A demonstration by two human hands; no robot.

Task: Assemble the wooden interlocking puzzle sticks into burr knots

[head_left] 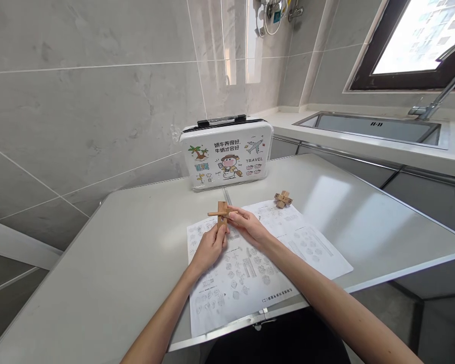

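My left hand point(211, 246) is closed on the lower end of an upright wooden puzzle piece point(222, 208), a flat block with a slot in it. My right hand point(248, 224) pinches a second wooden puzzle piece point(214, 214), whose thin end sticks out to the left across the upright one. The two pieces cross each other; how they fit together is partly hidden by my fingers. Below both hands lies a printed instruction sheet point(246, 290) with small diagrams. An assembled wooden burr puzzle point(283, 199) rests at the sheet's far right corner.
A white carrying case point(227, 156) with cartoon prints stands at the back of the folding table point(136, 263), near the tiled wall. To the right are a counter with a sink point(367, 129) and a faucet point(436, 96). The table's front edge is close to my lap.
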